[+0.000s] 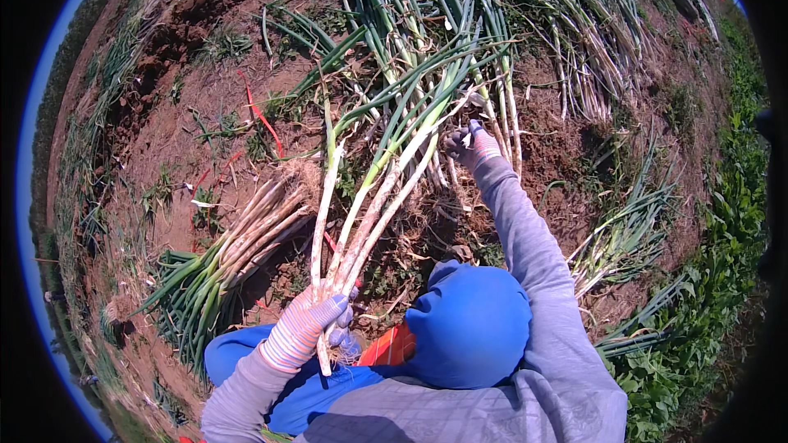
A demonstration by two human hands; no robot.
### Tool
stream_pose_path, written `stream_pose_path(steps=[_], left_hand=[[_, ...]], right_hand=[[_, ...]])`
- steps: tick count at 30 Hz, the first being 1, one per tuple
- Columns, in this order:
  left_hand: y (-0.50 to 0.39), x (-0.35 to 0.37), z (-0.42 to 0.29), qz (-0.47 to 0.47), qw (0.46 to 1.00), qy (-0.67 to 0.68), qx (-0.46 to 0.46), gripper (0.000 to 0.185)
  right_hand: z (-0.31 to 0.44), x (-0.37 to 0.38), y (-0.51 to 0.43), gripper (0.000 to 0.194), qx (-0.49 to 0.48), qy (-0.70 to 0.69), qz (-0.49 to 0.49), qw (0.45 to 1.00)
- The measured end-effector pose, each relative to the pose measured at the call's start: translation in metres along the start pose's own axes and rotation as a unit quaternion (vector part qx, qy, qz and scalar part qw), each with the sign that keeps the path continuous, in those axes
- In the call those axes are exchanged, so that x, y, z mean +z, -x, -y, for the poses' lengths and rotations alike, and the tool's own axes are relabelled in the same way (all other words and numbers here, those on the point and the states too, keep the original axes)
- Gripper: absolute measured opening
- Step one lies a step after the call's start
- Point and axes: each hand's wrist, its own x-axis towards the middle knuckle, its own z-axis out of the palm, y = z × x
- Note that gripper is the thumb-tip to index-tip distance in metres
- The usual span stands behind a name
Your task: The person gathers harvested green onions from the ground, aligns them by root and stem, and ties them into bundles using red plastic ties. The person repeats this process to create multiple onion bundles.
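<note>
My left hand (308, 326), in a striped glove, is closed around several long green onions (369, 227) near their root ends. Their white stalks fan upward and away, with the green leaves over a loose pile. At the near edge of that pile of green onions (400, 43) is my right hand (474, 146), also gloved, among the lower stalks. Its fingers are partly hidden, so I cannot tell whether it grips a stalk. To the left of my left hand lies a bunch of green onions (252, 234), roots pointing away and green leaves toward me.
Another heap of green onions (591, 49) lies at the far right. Loose leafy stalks (628, 234) lie right of my arm. Red tape (261, 114) is on the soil (172, 154). Blue cloth (474, 326) bulges between my arms. Green plants (671, 351) line the right side.
</note>
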Motion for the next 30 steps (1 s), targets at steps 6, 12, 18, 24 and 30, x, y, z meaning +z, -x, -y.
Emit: stream_pose_path(steps=[6, 12, 18, 24, 30], left_hand=[[-0.018, -0.01, 0.017, -0.002, 0.996, -0.088, 0.026, 0.027], [-0.002, -0.022, 0.019, -0.051, 0.998, -0.013, 0.021, 0.034], [-0.003, -0.015, 0.002, -0.019, 0.998, -0.045, 0.042, 0.032], [-0.005, -0.009, 0.024, -0.018, 0.992, -0.11, 0.066, 0.022], [0.004, -0.008, 0.02, -0.014, 0.989, -0.118, 0.085, 0.022]], right_hand=[[0.014, 0.034, -0.008, 0.023, -0.371, 0.225, -0.058, 0.899], [0.026, 0.08, 0.088, 0.028, -0.163, 0.146, 0.049, 0.974], [0.107, -0.127, 0.045, 0.061, -0.122, 0.758, -0.264, 0.583], [-0.04, 0.0, 0.132, 0.067, -0.37, 0.527, 0.094, 0.759], [-0.071, 0.018, 0.149, 0.017, -0.466, 0.681, 0.113, 0.554]])
